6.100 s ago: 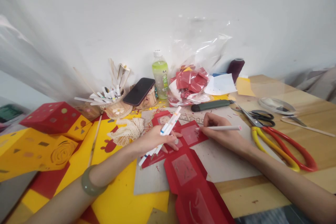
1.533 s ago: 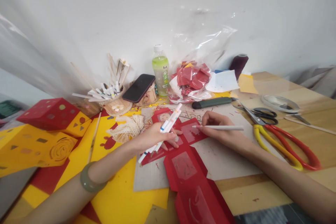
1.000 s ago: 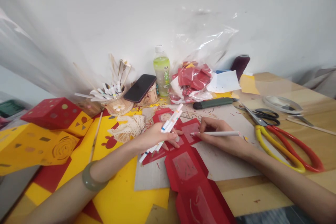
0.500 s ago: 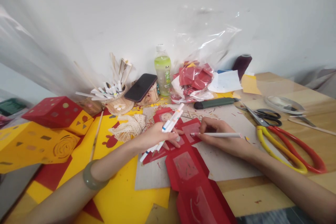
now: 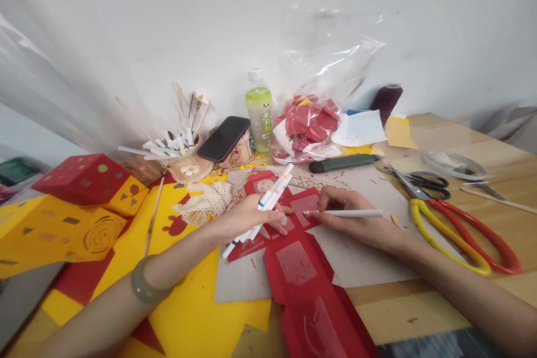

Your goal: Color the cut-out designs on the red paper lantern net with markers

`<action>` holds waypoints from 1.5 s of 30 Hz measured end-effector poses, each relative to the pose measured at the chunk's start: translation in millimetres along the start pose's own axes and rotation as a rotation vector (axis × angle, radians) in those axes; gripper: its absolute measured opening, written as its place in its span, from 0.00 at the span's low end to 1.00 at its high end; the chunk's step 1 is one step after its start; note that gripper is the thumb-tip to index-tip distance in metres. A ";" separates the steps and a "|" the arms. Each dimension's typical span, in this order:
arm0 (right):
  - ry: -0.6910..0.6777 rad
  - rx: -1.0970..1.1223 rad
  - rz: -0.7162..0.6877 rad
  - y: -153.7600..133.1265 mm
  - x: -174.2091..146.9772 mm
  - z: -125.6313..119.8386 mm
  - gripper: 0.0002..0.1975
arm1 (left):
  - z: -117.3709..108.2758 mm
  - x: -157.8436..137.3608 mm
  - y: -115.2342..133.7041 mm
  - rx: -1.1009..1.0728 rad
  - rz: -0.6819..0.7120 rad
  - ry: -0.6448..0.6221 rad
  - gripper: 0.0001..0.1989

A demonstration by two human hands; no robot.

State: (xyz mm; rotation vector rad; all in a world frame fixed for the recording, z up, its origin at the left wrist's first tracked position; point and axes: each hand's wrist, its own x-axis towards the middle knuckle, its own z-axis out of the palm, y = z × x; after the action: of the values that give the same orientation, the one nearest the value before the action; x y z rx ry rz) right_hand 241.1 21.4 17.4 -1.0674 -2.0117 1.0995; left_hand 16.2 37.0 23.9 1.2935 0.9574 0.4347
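The red card cutout (image 5: 291, 268) lies flat, extending from the near edge of the worktop (image 5: 403, 313) toward its middle. Translucent panels are set along its length. A yellow sheet (image 5: 180, 302) lies to its left, at the near edge. A grey board (image 5: 369, 260) lies partly beneath the cutout.

The left hand (image 5: 254, 217) is partly closed around several white markers (image 5: 274, 190), which project above and below the grip; its fingertips rest on the cutout. A green bangle (image 5: 145, 282) encircles the left wrist.

The right hand (image 5: 358, 213) is curled in a pinch around one pen (image 5: 361, 213). The pen slants low, with its tip at the translucent panel on the cutout's right flap; tip contact cannot be confirmed.

Toward the worktop's right edge, large scissors (image 5: 465, 229) with yellow and red handles lie partly on the board. Toward the left edge, a yellow box (image 5: 50, 232) sits in front of a red box (image 5: 81, 179).

Farther back, a green-handled tool (image 5: 344, 163) lies on the board. Near the far edge, a phone (image 5: 224, 139) rests tilted beside an upright bottle (image 5: 259, 120). A clear bag (image 5: 308, 123) containing red scraps adjoins the bottle's right side.
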 end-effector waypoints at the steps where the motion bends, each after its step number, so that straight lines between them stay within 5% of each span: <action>1: 0.014 0.005 0.010 0.6 0.0 -0.1 0.09 | -0.1 -0.1 0.3 -0.004 -0.001 0.000 0.13; 7: 0.108 0.007 0.044 6.9 0.3 -1.4 0.12 | -1.3 -0.6 -1.1 0.010 0.010 -0.015 0.14; 45: 0.019 -0.033 0.004 8.4 -1.2 -3.0 0.11 | -1.1 0.0 -2.3 0.008 0.002 0.001 0.15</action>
State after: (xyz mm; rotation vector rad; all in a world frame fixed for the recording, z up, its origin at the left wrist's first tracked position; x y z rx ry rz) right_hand 247.0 24.3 11.4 -1.0955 -2.0196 1.0580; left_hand 14.8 37.1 21.8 1.3018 0.9595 0.4342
